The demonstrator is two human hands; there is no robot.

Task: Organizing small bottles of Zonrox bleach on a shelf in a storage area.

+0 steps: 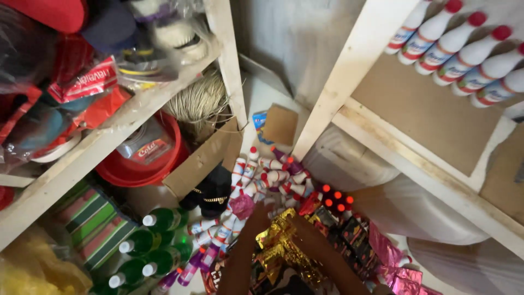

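Observation:
Both my forearms reach down from the bottom edge toward a heap of goods on the floor. My left hand (254, 218) lies by a pink foil packet (242, 206), with its fingers hidden. My right hand (301, 226) rests on a bundle of gold foil packets (277, 236) that sits between my two arms, and it seems to grip the bundle. Just beyond my hands lies a pile of small white bottles with red caps (267, 177). Dark packets (349, 232) and pink foil packets (386, 252) lie to the right of my right arm.
Green bottles with white caps (158, 240) lie at lower left beside a striped box (93, 224). A wooden shelf (98, 145) on the left holds bagged goods above a red tub (143, 172). On the right shelf (415, 164) lies a row of white bottles (464, 54). White sacks (415, 210) sit beneath.

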